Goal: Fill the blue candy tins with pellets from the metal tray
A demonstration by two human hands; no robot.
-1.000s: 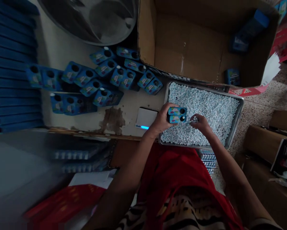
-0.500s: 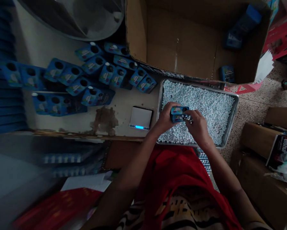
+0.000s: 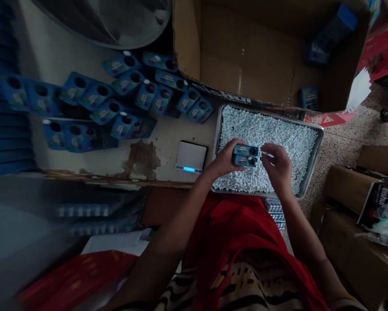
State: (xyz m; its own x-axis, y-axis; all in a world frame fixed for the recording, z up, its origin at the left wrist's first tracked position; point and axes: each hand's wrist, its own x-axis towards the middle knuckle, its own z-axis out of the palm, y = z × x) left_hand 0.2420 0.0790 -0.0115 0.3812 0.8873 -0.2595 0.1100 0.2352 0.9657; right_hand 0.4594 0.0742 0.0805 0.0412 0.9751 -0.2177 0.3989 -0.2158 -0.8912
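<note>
My left hand (image 3: 227, 159) is closed around two small blue printed boxes (image 3: 245, 150), one against the other, with a dark round hole at the end of each. The boxes are above a metal tray (image 3: 313, 166) filled with small pale-blue and white pellets (image 3: 271, 123). Just right of the boxes is my right hand (image 3: 277, 163), its thumb and forefinger apart and pointing at them without touching. A few white pellets show near those fingertips, but whether any lie in the palm is hidden.
A digital scale (image 3: 191, 155) with a lit display sits left of the tray. Several similar blue boxes (image 3: 100, 95) stand farther left. Behind the tray is a big cardboard box (image 3: 246, 52) with a few blue packs inside. A round metal pan (image 3: 116, 26) lies at upper left.
My right hand has drawn back to the right from the box openings, and its fingers have parted. White pellets that showed at the nearer box's opening no longer show there. My left hand keeps its hold.
</note>
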